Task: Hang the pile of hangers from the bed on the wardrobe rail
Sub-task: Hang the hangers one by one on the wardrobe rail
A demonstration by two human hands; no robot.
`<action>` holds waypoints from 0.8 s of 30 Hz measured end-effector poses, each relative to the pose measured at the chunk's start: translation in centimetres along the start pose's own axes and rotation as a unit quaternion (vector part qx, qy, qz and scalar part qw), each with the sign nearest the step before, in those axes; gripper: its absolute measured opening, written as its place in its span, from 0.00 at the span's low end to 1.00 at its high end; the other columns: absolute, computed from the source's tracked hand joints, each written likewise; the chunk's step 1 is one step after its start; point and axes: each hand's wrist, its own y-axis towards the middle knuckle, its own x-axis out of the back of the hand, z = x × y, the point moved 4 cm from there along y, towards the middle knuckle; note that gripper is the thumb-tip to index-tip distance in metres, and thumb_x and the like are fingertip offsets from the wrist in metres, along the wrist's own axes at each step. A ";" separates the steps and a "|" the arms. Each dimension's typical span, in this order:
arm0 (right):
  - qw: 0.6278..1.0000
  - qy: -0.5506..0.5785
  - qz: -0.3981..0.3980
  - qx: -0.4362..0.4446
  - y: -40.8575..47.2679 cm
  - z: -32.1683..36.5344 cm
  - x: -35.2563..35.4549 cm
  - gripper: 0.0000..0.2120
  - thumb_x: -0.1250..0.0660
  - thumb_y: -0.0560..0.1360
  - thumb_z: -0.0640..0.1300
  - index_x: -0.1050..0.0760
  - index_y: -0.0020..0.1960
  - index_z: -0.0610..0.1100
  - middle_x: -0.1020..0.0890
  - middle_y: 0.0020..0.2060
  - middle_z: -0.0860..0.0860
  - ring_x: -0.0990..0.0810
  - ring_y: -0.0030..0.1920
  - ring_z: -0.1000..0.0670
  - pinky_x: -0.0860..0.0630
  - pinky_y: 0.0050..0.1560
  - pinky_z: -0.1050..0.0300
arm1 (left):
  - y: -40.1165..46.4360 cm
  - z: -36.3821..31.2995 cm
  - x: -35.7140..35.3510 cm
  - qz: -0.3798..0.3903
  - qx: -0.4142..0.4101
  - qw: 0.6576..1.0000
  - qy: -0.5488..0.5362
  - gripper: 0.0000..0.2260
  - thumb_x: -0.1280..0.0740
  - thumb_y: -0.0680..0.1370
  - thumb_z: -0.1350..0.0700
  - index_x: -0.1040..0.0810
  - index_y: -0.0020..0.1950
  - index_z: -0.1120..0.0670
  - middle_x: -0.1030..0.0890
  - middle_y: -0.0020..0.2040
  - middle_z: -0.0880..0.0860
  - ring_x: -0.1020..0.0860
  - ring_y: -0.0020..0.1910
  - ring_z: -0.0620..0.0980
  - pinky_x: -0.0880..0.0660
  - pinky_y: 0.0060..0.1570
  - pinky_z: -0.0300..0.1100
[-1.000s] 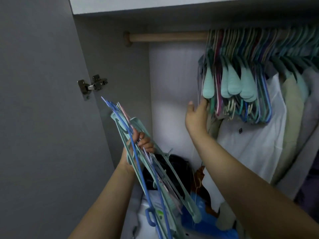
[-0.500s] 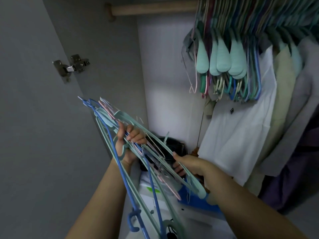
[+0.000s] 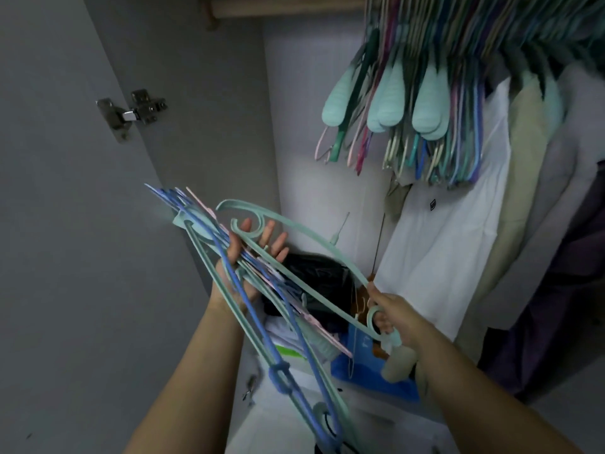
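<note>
One mint hanger (image 3: 304, 253) in right hand (image 3: 397, 317) grip; left hand (image 3: 248, 257) cradles bundle (image 3: 262, 309), fingers loose, rail (image 3: 288, 8) cropped.

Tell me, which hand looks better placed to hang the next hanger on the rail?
The right hand. It already grips one mint green hanger by its end, pulled partly away from the bundle of hangers. The left hand supports that bundle, fingers spread. The wooden rail lies above.
</note>
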 end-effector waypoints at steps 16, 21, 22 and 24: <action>0.953 -0.237 -0.041 0.186 -0.7 0.7 0.6 0.13 0.45 0.82 0.47 0.25 0.62 0.51 0.20 0.53 0.47 0.25 0.50 0.52 0.30 0.45 0.68 | -2.0 2.4 1.4 -0.208 0.022 0.978 -0.024 0.18 0.39 0.80 0.55 0.18 0.33 0.56 0.23 0.29 0.49 0.31 0.18 0.40 0.32 0.18 0.32; 0.880 -0.397 -0.011 0.262 -1.0 2.7 -1.7 0.15 0.46 0.82 0.49 0.27 0.64 0.53 0.20 0.51 0.46 0.23 0.47 0.49 0.27 0.51 0.53 | -2.1 4.0 2.3 -0.271 0.033 0.952 0.139 0.07 0.30 0.73 0.55 0.14 0.40 0.55 0.21 0.40 0.55 0.25 0.27 0.47 0.26 0.26 0.37; 0.862 -0.430 -0.015 0.269 -1.3 3.5 -2.0 0.14 0.47 0.82 0.49 0.27 0.64 0.51 0.21 0.48 0.45 0.23 0.44 0.48 0.27 0.47 0.54 | -2.1 4.1 2.3 -0.278 0.032 0.943 0.181 0.06 0.28 0.73 0.55 0.15 0.41 0.58 0.23 0.36 0.55 0.26 0.26 0.47 0.27 0.27 0.38; 0.843 -0.452 -0.018 0.290 -1.8 4.8 -2.5 0.13 0.47 0.82 0.47 0.27 0.60 0.48 0.21 0.43 0.44 0.23 0.42 0.44 0.27 0.42 0.52 | -2.1 3.8 1.6 -0.300 0.018 0.921 0.248 0.08 0.28 0.75 0.57 0.18 0.45 0.63 0.21 0.32 0.53 0.28 0.25 0.46 0.29 0.32 0.40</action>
